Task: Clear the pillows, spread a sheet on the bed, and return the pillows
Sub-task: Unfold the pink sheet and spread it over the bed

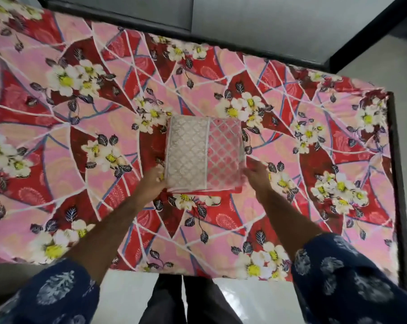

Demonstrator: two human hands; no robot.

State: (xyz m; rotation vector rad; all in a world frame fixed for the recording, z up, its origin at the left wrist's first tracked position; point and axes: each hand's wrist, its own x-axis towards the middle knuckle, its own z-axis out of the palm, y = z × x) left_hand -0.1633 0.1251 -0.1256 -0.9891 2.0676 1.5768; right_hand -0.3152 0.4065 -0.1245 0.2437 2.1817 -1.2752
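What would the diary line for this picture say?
stage: folded sheet lies on floral bed | left hand at its left edge | right hand at right edge | pillows: none visible

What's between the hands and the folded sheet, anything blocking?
Nothing visible. The left hand and right hand are already at the near corners of the folded sheet, which lies alone mid-bed on the floral cover. No pillows in view.

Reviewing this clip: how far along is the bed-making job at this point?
Done, apparently: no pillows show on the bed, so they look cleared. In hand: a folded sheet lies mid-bed on the floral cover, the left hand and right hand at its near corners; the grip is unclear. Left: unfolding and spreading it, then returning the pillows.
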